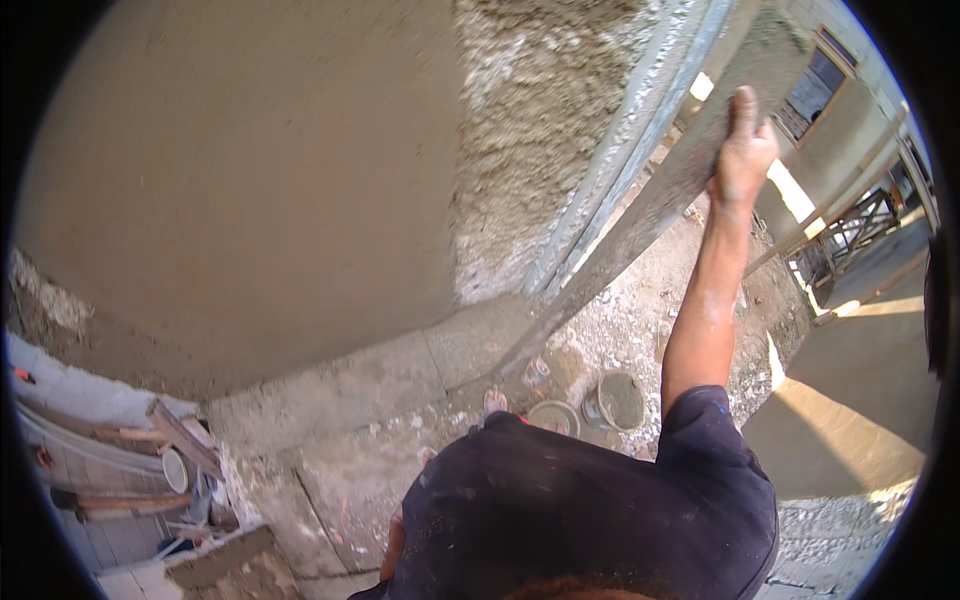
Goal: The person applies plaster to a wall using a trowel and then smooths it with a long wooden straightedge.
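My right arm reaches up and to the right. Its hand [745, 165] is closed on the edge of a long, mortar-smeared straightedge board [650, 215], thumb pointing upward. The board slants from the upper right down to the floor area by my feet. Beside it stands a wall corner edged by a pale metal strip [645, 130]. Left of that strip the wall has rough, fresh mortar [545, 110], then a broad smooth plastered area [270, 190]. Only a sliver of skin shows at my left side; my left hand is out of sight.
A bucket of grey mortar [615, 400] and a second round container [555, 417] stand on the rubble-strewn floor near my feet. Boards and hoses lie around a white bucket [176, 470] at the lower left. To the right are wooden poles and a sunlit wall [850, 420].
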Demonstrator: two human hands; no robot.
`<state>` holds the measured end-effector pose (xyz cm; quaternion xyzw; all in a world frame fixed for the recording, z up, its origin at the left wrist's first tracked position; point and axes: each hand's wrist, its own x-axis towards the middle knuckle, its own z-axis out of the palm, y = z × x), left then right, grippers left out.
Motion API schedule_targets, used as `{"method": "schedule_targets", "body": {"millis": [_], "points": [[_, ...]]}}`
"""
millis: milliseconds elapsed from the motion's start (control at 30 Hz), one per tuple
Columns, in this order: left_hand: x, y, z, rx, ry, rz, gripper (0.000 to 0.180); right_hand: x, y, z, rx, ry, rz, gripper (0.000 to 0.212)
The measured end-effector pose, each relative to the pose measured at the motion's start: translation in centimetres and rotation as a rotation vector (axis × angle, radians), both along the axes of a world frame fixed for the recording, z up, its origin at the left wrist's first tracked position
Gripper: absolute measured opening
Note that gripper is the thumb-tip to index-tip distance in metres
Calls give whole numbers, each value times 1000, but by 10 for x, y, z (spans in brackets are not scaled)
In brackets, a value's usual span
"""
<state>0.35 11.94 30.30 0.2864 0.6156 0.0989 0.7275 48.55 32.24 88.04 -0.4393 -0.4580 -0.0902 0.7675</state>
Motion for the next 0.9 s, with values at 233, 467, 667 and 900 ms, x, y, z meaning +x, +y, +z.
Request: {"method": "schedule_targets", "body": {"millis": [233, 467, 667, 900], "points": [[42, 105, 28, 118, -6, -85, 72, 52, 91, -166, -454, -17, 52, 63], [15, 70, 65, 15, -56, 88, 73, 189, 160, -250, -687, -269, -376, 63], [0, -22, 79, -206, -441, 336, 74, 107, 53, -394, -767, -65, -537, 72], [-57, 75, 123, -125, 175, -523, 101, -124, -327, -631, -1882, 851, 561, 63]]}}
